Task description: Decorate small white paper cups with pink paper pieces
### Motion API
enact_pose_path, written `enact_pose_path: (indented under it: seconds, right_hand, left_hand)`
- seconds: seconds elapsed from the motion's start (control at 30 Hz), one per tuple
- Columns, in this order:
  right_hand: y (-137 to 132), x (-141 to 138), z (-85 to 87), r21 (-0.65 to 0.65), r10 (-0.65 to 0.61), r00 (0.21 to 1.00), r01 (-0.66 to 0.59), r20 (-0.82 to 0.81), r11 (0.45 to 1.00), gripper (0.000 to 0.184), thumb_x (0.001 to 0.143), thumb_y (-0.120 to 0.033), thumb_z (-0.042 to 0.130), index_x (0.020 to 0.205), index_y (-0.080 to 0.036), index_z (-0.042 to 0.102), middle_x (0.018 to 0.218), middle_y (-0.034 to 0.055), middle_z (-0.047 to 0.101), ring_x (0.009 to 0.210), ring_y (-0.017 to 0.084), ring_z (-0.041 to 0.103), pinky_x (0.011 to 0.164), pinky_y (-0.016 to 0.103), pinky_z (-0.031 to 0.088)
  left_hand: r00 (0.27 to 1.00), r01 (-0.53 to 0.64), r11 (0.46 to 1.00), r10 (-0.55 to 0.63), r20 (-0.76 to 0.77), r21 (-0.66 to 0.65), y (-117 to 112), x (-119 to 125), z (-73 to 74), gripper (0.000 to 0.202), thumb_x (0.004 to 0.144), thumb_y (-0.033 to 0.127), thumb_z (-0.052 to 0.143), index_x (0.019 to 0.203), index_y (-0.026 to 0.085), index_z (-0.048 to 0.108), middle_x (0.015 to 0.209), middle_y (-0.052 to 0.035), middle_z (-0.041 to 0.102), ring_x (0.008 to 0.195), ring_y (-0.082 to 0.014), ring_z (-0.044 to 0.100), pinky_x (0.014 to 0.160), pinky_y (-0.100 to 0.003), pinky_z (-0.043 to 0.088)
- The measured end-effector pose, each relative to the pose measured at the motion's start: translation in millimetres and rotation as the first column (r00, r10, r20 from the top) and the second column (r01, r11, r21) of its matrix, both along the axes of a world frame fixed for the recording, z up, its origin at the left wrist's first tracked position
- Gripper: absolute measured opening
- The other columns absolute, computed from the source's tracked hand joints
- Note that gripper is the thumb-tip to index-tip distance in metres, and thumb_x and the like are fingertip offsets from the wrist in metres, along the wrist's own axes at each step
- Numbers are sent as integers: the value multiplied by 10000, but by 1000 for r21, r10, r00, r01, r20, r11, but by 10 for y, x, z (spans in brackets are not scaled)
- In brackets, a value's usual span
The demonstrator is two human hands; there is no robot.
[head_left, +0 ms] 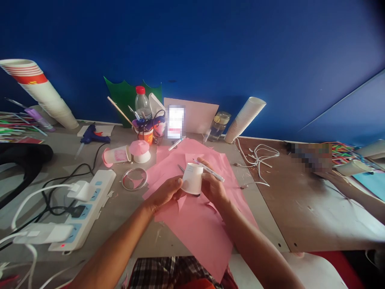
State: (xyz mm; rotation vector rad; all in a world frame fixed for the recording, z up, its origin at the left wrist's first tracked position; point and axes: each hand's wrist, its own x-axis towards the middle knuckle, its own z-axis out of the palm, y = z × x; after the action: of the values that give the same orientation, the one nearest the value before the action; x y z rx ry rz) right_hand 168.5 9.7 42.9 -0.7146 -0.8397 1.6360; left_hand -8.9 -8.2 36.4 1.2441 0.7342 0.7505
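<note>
A white paper cup (193,179) with faint marks near its upper edge is held between my two hands over pink paper (198,233). My left hand (168,190) grips the cup's left side, thumb against its wall. On the other side, my right hand (214,185) steadies the cup and also holds a white marker pen (212,170) that slants across the fingers. The fingers behind the cup are hidden. Left of the pink paper lie a roll of tape (134,179), a pink-topped cup piece (140,151) and a cup on its side (117,155).
A power strip (87,212) with plugs and cables fills the left. A blue glue gun (93,134) lies behind it. Cup stacks (245,120) lean on the blue wall beside a lit phone (176,120) and a glass jar (220,126). Another person's arm (351,188) reaches in at right.
</note>
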Motion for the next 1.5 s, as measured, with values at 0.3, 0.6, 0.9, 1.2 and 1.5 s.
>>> enact_pose_path:
  seconds: [0.3,0.6,0.9,1.2,1.5]
  right_hand:
    - [-20,-20,54,-10,24,1000,-24,12,1000,547,650,-218,593,1189,-268,513,929,23,647,878,237,599,731,372,488]
    - [-22,-11,28,-6,40,999,-39,9,999,534,672,-227,586,1198,-269,507,913,22,647,867,235,603,706,361,488]
    - [-29,-19,45,-8,26,999,-25,27,1000,544,674,-236,589,1207,-280,494,931,22,643,858,234,602,665,351,485]
    - [-9,-25,7,6,-1,998,1,55,1000,527,700,-244,578,1209,-289,452,1002,30,639,767,205,596,496,274,428]
    - [-23,-10,-123,105,-92,966,69,240,992,508,752,-310,656,1230,-299,485,1062,25,617,983,219,566,796,362,473]
  left_hand:
    - [999,27,998,-25,48,-49,6,24,12,476,826,620,478,848,145,490,623,43,384,524,-75,259,507,-254,168]
    - [998,20,998,-16,61,-67,-5,18,23,463,834,619,461,748,165,440,608,42,364,531,-82,258,515,-254,180]
    - [998,11,998,-6,68,-65,8,21,31,463,826,611,486,802,149,486,605,39,366,536,-85,260,519,-260,165]
    - [993,-46,993,57,101,-112,37,34,-12,496,773,605,572,896,124,558,650,10,472,526,-74,314,507,-240,211]
    - [956,-273,958,281,90,-87,16,123,40,666,675,477,736,1189,125,500,954,-108,632,836,-227,590,685,-312,464]
